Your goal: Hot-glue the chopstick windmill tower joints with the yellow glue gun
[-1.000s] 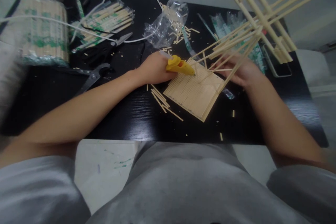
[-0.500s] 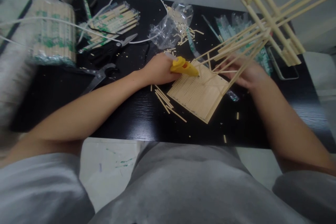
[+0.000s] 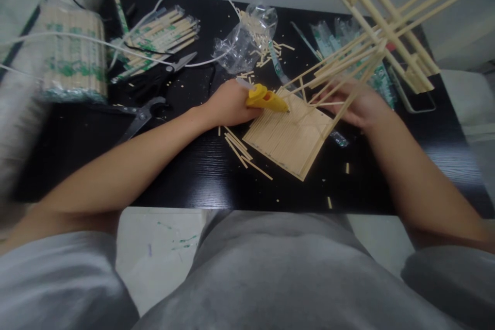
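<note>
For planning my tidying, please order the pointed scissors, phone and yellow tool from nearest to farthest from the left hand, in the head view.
1. Yellow tool, held in the left hand.
2. Pointed scissors, beyond the hand, leftward.
3. Phone, far right side.

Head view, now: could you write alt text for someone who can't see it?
A person's left hand holds a yellow plastic glue gun over a pale wooden-slat panel; the right hand, partly hidden, is at a pale wooden-stick frame. Loose wooden sticks and black-handled scissors lie on the black table.
</note>
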`<state>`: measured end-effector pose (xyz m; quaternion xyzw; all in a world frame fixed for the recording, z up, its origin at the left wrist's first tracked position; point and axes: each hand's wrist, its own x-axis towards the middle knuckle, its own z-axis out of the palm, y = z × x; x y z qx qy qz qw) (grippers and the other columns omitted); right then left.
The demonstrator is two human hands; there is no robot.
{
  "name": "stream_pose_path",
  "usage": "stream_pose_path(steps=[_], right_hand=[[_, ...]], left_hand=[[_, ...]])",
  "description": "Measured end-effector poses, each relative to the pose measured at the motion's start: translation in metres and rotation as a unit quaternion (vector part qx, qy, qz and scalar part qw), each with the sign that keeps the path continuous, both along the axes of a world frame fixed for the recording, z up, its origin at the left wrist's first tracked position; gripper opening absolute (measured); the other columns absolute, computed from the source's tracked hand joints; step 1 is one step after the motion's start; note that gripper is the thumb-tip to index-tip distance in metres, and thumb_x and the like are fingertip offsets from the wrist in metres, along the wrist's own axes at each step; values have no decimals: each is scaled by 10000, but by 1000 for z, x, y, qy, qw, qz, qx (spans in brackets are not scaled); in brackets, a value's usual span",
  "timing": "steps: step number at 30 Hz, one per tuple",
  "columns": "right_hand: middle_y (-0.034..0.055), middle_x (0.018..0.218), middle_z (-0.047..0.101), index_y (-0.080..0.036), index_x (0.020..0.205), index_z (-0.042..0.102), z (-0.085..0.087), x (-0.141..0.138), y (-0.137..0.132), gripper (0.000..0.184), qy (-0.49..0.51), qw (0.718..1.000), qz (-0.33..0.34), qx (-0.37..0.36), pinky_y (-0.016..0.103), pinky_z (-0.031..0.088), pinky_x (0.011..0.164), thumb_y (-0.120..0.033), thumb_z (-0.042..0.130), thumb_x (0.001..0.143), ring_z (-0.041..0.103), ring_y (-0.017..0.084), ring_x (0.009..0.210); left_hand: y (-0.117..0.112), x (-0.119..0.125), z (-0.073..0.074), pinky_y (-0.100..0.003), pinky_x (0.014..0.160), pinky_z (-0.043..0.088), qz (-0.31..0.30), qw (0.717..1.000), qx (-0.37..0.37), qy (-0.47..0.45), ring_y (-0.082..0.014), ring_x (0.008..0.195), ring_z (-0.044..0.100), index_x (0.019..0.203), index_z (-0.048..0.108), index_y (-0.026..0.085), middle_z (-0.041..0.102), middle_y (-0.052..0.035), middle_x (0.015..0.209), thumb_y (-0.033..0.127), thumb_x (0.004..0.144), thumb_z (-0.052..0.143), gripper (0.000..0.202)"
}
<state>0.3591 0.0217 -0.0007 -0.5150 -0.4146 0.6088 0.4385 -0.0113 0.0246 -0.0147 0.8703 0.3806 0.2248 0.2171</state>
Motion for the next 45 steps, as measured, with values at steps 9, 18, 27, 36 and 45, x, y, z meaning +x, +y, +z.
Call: stream_pose_path(steps=[9, 18, 27, 36, 45], right_hand=[[29, 813, 808, -252, 974, 803, -1, 1, 0, 161, 7, 1000, 2, 5, 490, 786, 1094, -182, 845, 1113, 876, 257, 898], [36, 813, 809, -216, 921, 800, 8, -6, -3, 365, 9, 1000, -7, -17, 374, 791, 983, -107, 655, 1237, 858, 198, 815], [25, 920, 842, -191, 1057, 800, 4, -1, 2, 324, 65, 997, 23, -21, 242, 748, 789, -61, 606, 1282, 827, 140, 784], [1, 796, 758, -175, 1012, 816, 5, -6, 2, 412, 55, 998, 6, -25, 331, 772, 876, -34, 552, 1296, 773, 140, 719], [-10, 816, 770, -202, 1024, 782, 5, -6, 1, 328, 50, 998, 1, -28, 305, 772, 868, -47, 627, 1268, 788, 133, 731]], left_hand=[[2, 0, -3, -519, 1101, 667, -1, 1000, -4, -7, -366, 1204, 832, 1213, 856, 253, 836, -58, 1093, 416, 939, 797, 325], [2, -1, -2, -491, 1116, 657, 3, 1000, 2, 4, -352, 1180, 829, 1202, 862, 241, 847, -68, 1064, 411, 956, 797, 306], [-1, 1, 1, -489, 1164, 649, 10, 1000, -4, 2, -360, 1252, 833, 1206, 850, 208, 857, -60, 1139, 350, 942, 837, 300], [-2, 3, 2, -472, 1150, 636, 37, 999, -11, 16, -342, 1215, 833, 1131, 839, 191, 853, -80, 1111, 329, 956, 833, 223], [1, -1, -2, -450, 1096, 644, 15, 1000, 14, 5, -322, 1155, 826, 1148, 837, 201, 847, -64, 1068, 371, 965, 811, 251]])
